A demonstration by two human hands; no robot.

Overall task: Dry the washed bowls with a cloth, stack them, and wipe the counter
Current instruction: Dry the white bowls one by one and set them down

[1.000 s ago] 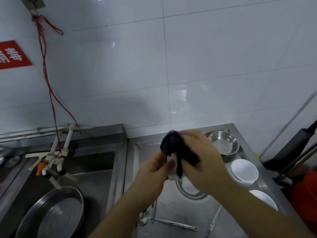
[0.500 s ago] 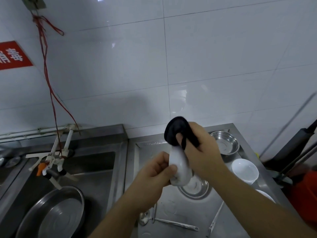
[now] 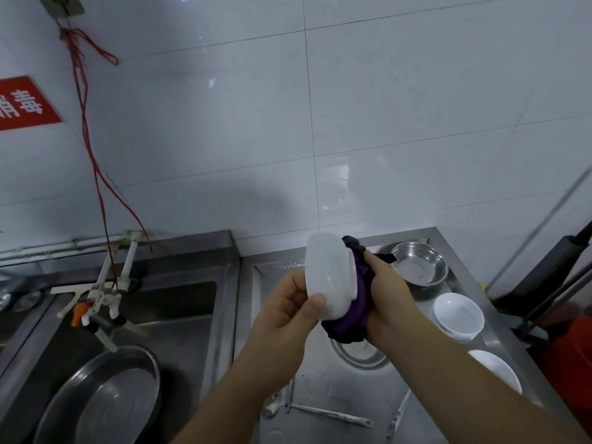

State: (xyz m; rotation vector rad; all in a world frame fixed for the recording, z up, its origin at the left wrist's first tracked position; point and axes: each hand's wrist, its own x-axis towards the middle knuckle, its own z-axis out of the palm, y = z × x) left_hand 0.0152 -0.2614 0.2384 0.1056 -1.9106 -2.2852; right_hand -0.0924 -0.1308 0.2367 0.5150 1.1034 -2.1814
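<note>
while my left hand (image 3: 290, 304) pinches the white bowl (image 3: 330, 278) by its rim, tipped on its side above the desk (image 3: 320, 379), it feels light, stiff, glazed and likely slippery and breakable, so the rim is my hold. my right hand (image 3: 386, 294) clutches the purple cloth (image 3: 352, 315) against its mouth, hiding the inside and my fingertips.

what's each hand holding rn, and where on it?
Left hand grips the white bowl by its base and side. Right hand holds the cloth, bunched against the bowl's mouth.
</note>
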